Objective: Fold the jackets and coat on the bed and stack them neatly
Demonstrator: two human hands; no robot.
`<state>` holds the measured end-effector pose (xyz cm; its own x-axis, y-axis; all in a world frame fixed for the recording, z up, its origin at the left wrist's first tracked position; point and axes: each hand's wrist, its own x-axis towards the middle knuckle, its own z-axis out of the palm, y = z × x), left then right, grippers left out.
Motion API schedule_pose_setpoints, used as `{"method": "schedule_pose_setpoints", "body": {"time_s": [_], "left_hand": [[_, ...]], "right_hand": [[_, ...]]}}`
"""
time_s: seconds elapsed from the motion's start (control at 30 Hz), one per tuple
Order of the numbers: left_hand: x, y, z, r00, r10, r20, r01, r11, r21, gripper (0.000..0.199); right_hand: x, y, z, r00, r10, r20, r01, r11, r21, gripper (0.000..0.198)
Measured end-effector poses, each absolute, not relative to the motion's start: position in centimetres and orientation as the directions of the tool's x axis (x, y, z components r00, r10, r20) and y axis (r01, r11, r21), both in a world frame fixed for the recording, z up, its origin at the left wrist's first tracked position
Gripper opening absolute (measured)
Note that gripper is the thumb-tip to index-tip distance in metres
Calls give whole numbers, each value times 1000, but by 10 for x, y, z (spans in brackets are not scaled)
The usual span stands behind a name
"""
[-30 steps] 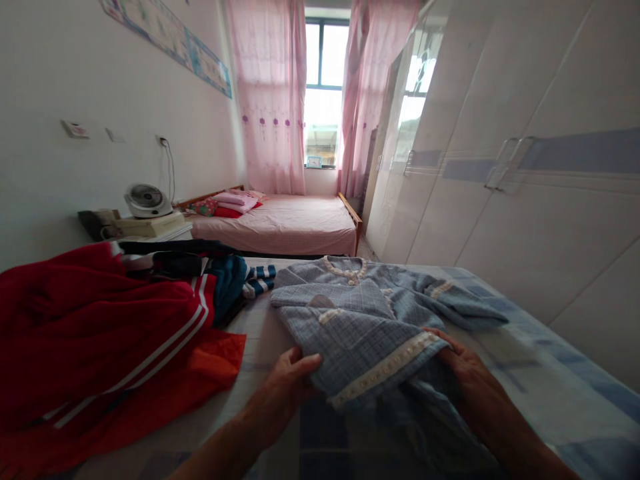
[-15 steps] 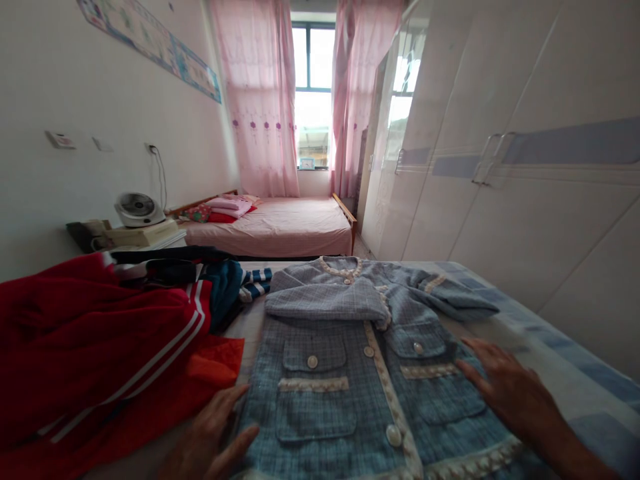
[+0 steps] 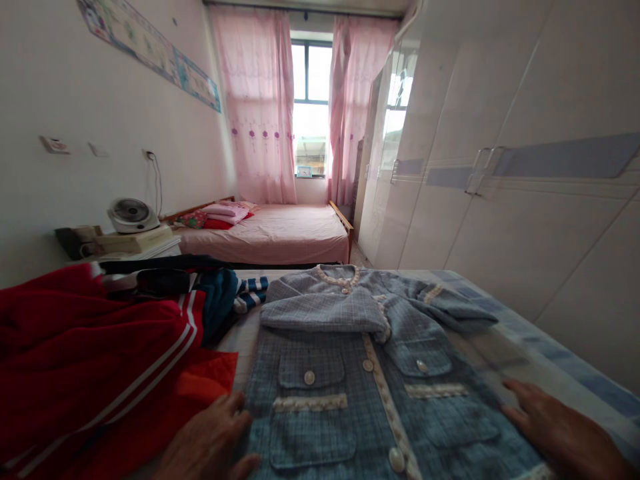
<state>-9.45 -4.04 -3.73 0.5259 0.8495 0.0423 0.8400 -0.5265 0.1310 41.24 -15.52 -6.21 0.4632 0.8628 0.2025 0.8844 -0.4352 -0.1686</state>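
A blue-grey checked jacket (image 3: 320, 427) with cream braided trim and pearly buttons lies front up on the bed before me. One sleeve (image 3: 325, 310) is folded across its chest; the other sleeve (image 3: 455, 303) stretches out to the right. My left hand (image 3: 207, 433) is at the jacket's lower left edge, thumb apart from the fingers, nothing seen in it. On the opposite side, my right hand (image 3: 555, 427) rests by the lower right edge with fingers apart. The bottom hem runs out of view.
Red clothing with white stripes (image 3: 100, 340) is heaped at left, with an orange cloth (image 3: 210, 377) and dark blue garments (image 3: 217, 303). Beyond are a fan (image 3: 133, 215), a pink-covered bed (image 3: 280, 233) and, at right, white wardrobes (image 3: 500, 227).
My right hand has moved outward to the right, off the jacket's pocket area. My left hand stays near the left edge. The view has tilted slightly up.
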Motion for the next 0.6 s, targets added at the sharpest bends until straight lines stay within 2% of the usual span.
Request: {"method": "schedule_pose_setpoints", "body": {"time_s": [0.07, 0.17, 0.27, 0.37, 0.5, 0.6], "left_hand": [[-84, -29, -30, 532, 842, 92, 823, -540, 177, 20], [-62, -8, -25, 571, 797, 199, 750, -604, 269, 27], [-36, 7, -27, 639, 741, 205, 683, -669, 291, 26], [-12, 14, -33, 698, 696, 171, 645, -714, 273, 24], [8, 22, -41, 715, 693, 93, 650, -708, 276, 35], [16, 34, -46, 687, 722, 79, 683, -679, 270, 40]], "right_hand": [[402, -143, -60, 397, 899, 184, 914, -371, -162, 46], [357, -107, -44, 198, 944, 264, 967, -146, -207, 44], [304, -62, -32, 7, 963, 269, 990, 31, -134, 47], [273, -22, -35, -83, 954, 287, 995, 98, -37, 58], [264, 11, -31, -96, 932, 348, 993, 114, -30, 35], [265, 9, 2, -46, 819, 572, 990, 113, -82, 24]]}}
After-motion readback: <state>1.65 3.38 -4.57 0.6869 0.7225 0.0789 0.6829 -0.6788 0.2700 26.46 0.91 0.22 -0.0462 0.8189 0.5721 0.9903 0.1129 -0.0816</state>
